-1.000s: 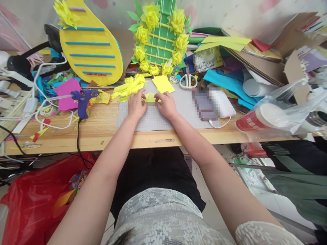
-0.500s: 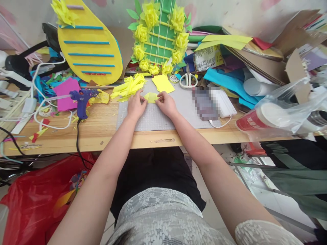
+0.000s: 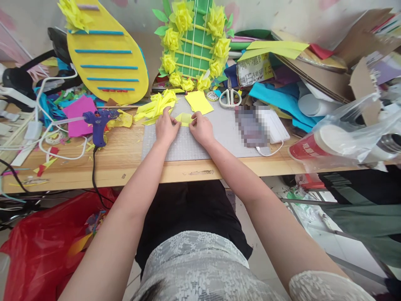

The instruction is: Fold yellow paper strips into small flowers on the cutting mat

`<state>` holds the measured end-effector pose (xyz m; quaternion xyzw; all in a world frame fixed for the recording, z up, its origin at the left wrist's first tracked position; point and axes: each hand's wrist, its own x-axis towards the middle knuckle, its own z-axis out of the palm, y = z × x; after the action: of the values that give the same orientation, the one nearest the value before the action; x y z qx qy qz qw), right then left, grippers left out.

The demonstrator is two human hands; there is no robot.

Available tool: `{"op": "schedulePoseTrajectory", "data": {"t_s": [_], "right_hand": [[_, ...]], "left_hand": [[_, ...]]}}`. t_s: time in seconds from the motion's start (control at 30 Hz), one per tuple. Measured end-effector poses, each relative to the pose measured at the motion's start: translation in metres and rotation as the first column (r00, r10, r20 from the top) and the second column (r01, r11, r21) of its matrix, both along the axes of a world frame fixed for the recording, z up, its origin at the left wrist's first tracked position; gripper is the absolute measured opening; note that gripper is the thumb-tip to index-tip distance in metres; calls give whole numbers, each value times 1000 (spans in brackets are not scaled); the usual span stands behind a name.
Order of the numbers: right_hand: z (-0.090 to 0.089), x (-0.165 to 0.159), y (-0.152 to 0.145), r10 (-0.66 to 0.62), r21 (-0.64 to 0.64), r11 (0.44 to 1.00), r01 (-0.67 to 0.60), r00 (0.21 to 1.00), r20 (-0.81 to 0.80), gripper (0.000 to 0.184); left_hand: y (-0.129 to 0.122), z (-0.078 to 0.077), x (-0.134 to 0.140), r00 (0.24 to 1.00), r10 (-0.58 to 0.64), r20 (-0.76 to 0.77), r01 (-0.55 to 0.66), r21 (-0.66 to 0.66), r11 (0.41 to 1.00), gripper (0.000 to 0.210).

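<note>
Head view: yellow paper held over grey mat.
Left end pinched by left hand, right end by right hand.

And we're at a craft corner, a busy one: the wooden table carries a gridded cutting mat, a glue gun and white-handled scissors. Behind, a green panel strung like a guitar wears yellow paper flowers! Cardboard piles up on the right, scraps peek from a red bag below (home or studio, impossible to call), and a drink cup squeezes in too.
</note>
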<state>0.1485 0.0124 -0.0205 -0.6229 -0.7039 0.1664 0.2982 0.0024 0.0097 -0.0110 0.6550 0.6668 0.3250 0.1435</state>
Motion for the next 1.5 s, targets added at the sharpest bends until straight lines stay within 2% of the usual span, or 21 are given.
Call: {"op": "schedulePoseTrajectory", "data": {"t_s": [0.23, 0.37, 0.5, 0.63, 0.77, 0.93, 1.27, 1.5], "right_hand": [[-1, -2, 1, -17, 32, 999, 17, 1000, 25, 23], [-3, -2, 2, -10, 61, 998, 9, 1000, 15, 23], [-1, -2, 1, 9, 40, 999, -10, 999, 32, 24], [7, -3, -4, 38, 22, 999, -40, 995, 92, 24], [14, -4, -8, 54, -25, 998, -50, 985, 167, 26], [18, -6, -11, 54, -61, 997, -43, 979, 195, 31], [14, -6, -8, 64, -55, 997, -55, 982, 175, 30], [11, -5, -6, 73, -52, 997, -64, 979, 190, 32]], "left_hand": [[0, 3, 2, 999, 38, 6, -38, -15, 999, 61], [0, 1, 1, 999, 41, -11, -41, -18, 999, 55], [-2, 3, 3, 999, 25, -38, -26, -14, 1000, 39], [-3, 9, 6, 991, -29, -128, 30, 2, 1000, 11], [-3, 9, 8, 983, -85, -162, 85, -7, 996, 18], [-4, 6, 11, 983, -43, -180, 45, 6, 999, 15], [-2, 3, 12, 989, 5, -147, -9, -22, 1000, 11], [-3, 5, 9, 992, 11, -122, -15, -29, 999, 27]]}}
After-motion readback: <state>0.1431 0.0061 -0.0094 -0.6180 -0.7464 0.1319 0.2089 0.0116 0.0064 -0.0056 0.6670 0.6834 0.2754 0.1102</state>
